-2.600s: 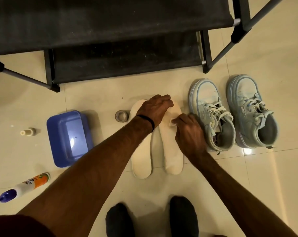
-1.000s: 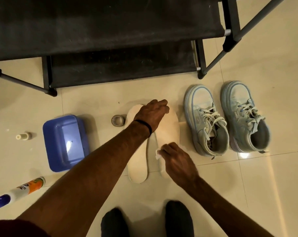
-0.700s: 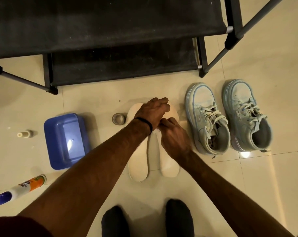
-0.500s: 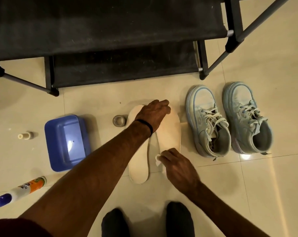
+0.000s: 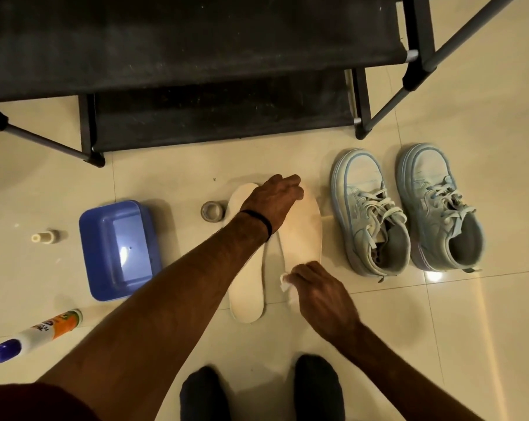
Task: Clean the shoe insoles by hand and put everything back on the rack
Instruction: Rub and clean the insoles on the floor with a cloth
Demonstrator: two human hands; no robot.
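Observation:
Two cream insoles lie side by side on the tiled floor: the left insole and the right insole. My left hand presses down on their toe ends, fingers spread over the right insole. My right hand pinches a small white wipe against the heel end of the right insole. A pair of pale blue sneakers stands to the right. The black shoe rack is behind the insoles.
A blue plastic tub sits left of the insoles, a small round tin beside them. A small bottle cap piece and a lying cleaner bottle are at far left. My dark-socked feet are at the bottom.
My right hand rubbed the wipe up to the toe of the right insole, then back down to the heel end. My left hand has stayed pressing on the toe ends.

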